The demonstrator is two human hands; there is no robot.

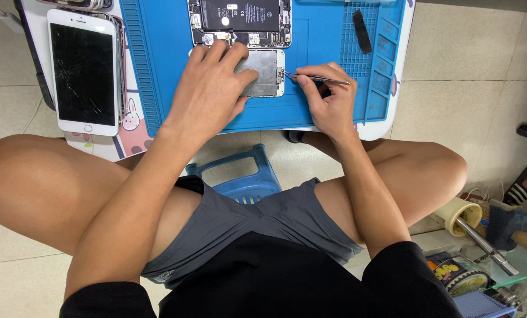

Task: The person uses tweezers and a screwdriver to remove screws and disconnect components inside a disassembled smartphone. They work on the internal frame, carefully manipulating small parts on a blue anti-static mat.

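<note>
a silver screen panel lies back-up on the blue mat on the tabletop, the left hand pressing it flat with fingers spread while the right hand pinches tweezers at its edge, the opened phone body just above, still unjoined.

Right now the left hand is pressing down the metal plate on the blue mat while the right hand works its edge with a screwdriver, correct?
Not quite: in the head view the right hand holds tweezers, not a screwdriver. The left hand does press the metal plate on the blue mat.
</note>
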